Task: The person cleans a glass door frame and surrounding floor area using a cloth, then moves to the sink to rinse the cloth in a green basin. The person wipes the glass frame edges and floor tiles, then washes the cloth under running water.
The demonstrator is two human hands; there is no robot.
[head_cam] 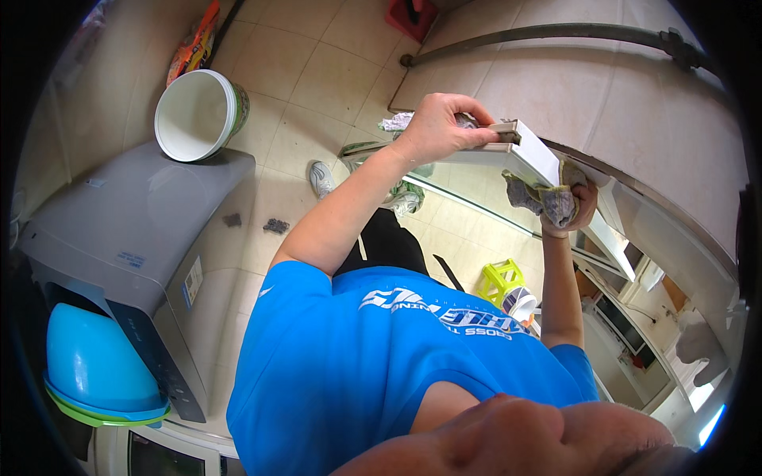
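Observation:
My left hand [443, 128] pinches the upper edge of a white-framed glass door panel [536, 156] near its corner. Something grey and crumpled shows under those fingers, mostly hidden. In my right hand [586, 205] is a grey cleaning cloth [559, 205] with yellow-green edging, pressed around the panel's white end profile. Part of the cloth hangs loose to the left of the frame. Behind my left wrist a pale crumpled cloth [396, 122] is partly visible.
A grey washing machine [137, 202] stands on the left with a white bucket [193, 119] on it and a blue basin [101, 363] at its front. A metal pipe [536, 35] runs along the tiled wall. A yellow-green plastic stool [500, 279] and grey lint [276, 226] are on the floor.

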